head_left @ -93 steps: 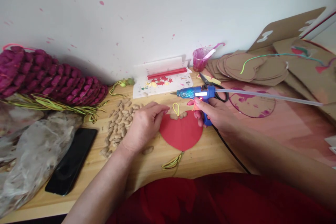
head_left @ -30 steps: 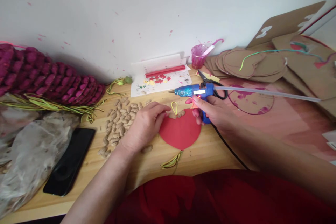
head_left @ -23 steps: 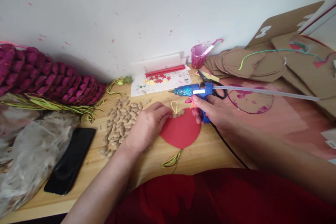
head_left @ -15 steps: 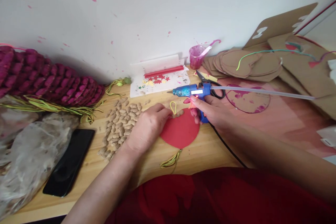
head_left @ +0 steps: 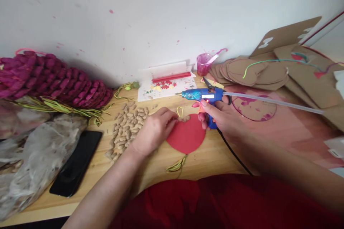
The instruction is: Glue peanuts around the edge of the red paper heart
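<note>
A red heart-shaped piece [head_left: 186,137] lies flat on the table, with a yellow cord loop [head_left: 180,111] at its top and a yellow-green tassel [head_left: 176,165] at its lower tip. A few peanuts [head_left: 185,118] sit along its top edge. My left hand [head_left: 157,128] is closed at the heart's upper left, its fingertips pinching a peanut against that edge. Held in my right hand [head_left: 219,116] is a blue glue gun [head_left: 204,94], its nozzle pointing left above the heart. A long clear glue stick [head_left: 271,101] sticks out of its back.
Loose peanuts [head_left: 129,127] spread left of the heart. Further left are a black phone [head_left: 76,162], a plastic bag [head_left: 40,161] and stacked magenta pieces [head_left: 59,78]. Behind are star sequins on paper [head_left: 145,94], scissors [head_left: 208,83] and a stained cup [head_left: 202,65]. Cardboard shapes [head_left: 252,71] lie right.
The view has shifted slightly, so everything sits a little lower and further right. My left hand stays at the heart's upper-left edge. The glue gun stays in my right hand.
</note>
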`<state>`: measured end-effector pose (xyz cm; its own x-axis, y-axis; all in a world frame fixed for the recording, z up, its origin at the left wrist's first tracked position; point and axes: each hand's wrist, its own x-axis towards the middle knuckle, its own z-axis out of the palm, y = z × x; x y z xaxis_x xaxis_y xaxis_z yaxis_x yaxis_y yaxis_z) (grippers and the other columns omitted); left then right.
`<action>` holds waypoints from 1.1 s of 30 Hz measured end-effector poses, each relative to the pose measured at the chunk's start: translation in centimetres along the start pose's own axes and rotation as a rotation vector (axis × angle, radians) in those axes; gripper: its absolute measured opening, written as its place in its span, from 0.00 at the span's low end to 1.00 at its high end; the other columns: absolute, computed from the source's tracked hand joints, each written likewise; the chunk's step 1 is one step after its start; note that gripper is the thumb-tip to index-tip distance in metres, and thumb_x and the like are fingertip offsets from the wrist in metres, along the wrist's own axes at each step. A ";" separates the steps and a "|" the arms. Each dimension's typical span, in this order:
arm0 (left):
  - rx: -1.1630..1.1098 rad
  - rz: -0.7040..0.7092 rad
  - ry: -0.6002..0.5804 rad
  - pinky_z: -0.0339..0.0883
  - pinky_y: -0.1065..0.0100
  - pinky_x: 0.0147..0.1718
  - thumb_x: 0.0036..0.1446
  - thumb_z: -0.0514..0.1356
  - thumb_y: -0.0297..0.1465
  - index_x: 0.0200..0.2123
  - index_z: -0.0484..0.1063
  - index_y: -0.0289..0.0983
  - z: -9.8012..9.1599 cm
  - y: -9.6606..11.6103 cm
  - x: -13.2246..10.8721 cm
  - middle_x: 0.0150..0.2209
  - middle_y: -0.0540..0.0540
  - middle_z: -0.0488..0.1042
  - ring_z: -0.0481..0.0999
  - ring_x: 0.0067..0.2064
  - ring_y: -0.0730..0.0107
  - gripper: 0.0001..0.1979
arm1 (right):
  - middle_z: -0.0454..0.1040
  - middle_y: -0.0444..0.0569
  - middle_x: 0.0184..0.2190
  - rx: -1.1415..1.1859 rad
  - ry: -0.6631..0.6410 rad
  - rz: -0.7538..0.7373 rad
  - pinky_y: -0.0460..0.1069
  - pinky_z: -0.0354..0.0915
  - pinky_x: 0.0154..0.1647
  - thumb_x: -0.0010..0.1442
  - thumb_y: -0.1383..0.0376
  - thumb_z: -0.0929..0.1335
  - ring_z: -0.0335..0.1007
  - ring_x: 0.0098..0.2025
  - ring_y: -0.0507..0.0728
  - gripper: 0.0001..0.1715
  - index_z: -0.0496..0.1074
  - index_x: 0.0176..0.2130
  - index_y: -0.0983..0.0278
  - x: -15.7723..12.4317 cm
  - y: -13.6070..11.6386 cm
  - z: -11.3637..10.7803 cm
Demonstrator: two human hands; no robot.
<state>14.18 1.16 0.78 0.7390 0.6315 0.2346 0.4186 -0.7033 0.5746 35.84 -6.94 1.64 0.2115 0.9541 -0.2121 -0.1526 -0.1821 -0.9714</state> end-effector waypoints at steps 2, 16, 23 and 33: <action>-0.317 -0.191 0.083 0.70 0.69 0.36 0.63 0.65 0.31 0.41 0.79 0.36 -0.4 -0.3 0.1 0.37 0.45 0.79 0.76 0.35 0.71 0.05 | 0.73 0.42 0.25 0.001 0.007 -0.051 0.45 0.61 0.21 0.62 0.43 0.71 0.70 0.20 0.49 0.25 0.75 0.41 0.63 -0.5 -0.3 -0.1; -1.475 -0.708 0.082 0.65 0.81 0.20 0.40 0.80 0.34 0.31 0.79 0.32 -2.3 -0.6 1.0 0.24 0.49 0.76 0.73 0.23 0.81 0.18 | 0.75 0.43 0.20 -0.329 -0.089 -0.413 0.48 0.61 0.23 0.72 0.54 0.64 0.67 0.21 0.51 0.18 0.75 0.36 0.60 -2.9 -1.3 0.1; -1.479 -0.685 0.068 0.67 0.81 0.20 0.42 0.80 0.32 0.32 0.80 0.31 -2.3 -0.7 1.0 0.24 0.49 0.76 0.74 0.24 0.80 0.17 | 0.72 0.42 0.23 -0.472 -0.061 -0.525 0.50 0.65 0.26 0.70 0.59 0.65 0.67 0.23 0.53 0.12 0.72 0.35 0.59 -3.1 -0.9 0.1; -1.465 -0.663 0.066 0.68 0.81 0.21 0.42 0.80 0.32 0.33 0.80 0.31 -2.2 -0.6 0.9 0.25 0.49 0.77 0.75 0.24 0.79 0.17 | 0.75 0.44 0.27 -0.551 -0.070 -0.515 0.50 0.65 0.27 0.69 0.60 0.65 0.69 0.27 0.54 0.10 0.73 0.37 0.59 -3.1 -0.6 0.1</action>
<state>13.42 2.86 2.33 0.6032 0.7219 -0.3392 -0.2292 0.5642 0.7932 35.22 -9.80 2.90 0.0613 0.9603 0.2722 0.4578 0.2153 -0.8626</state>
